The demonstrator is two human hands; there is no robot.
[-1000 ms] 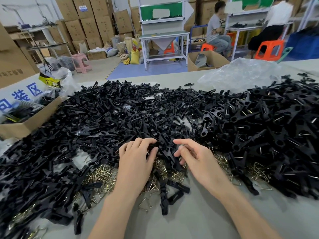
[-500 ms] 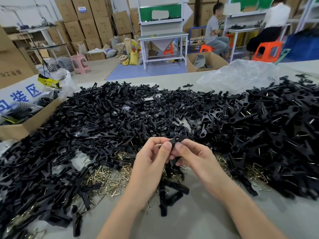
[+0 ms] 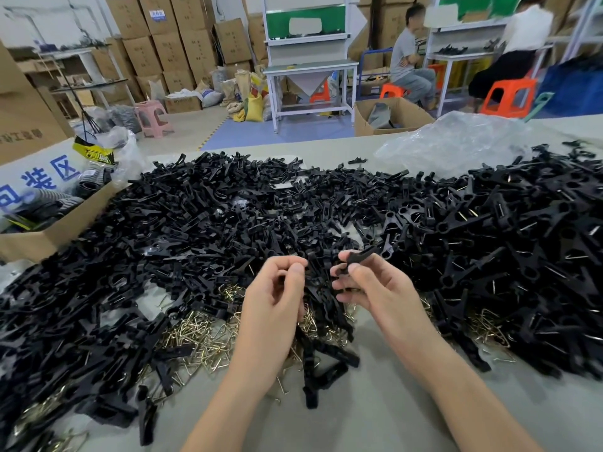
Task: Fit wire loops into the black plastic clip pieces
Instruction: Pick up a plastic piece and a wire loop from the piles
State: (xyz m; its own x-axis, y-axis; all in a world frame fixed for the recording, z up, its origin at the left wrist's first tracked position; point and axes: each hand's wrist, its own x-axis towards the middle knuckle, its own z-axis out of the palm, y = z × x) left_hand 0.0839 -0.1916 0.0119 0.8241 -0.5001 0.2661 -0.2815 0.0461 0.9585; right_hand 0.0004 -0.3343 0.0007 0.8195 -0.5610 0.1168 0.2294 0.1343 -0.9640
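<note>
While right hand [image 3: 368, 285] pinches black clip piece [image 3: 360, 256] above clip pile [image 3: 195, 223], left hand [image 3: 277, 288] curls thumb to forefinger, contents unclear; likely best: take one from wire loops [image 3: 202, 337] on worktop [image 3: 391, 419], hold clip steady, seat ends squarely

Factory assembly floor: stacked cartons [image 3: 169, 50], workbenches [image 3: 310, 65], heaped black clip pieces [image 3: 228, 223].
</note>
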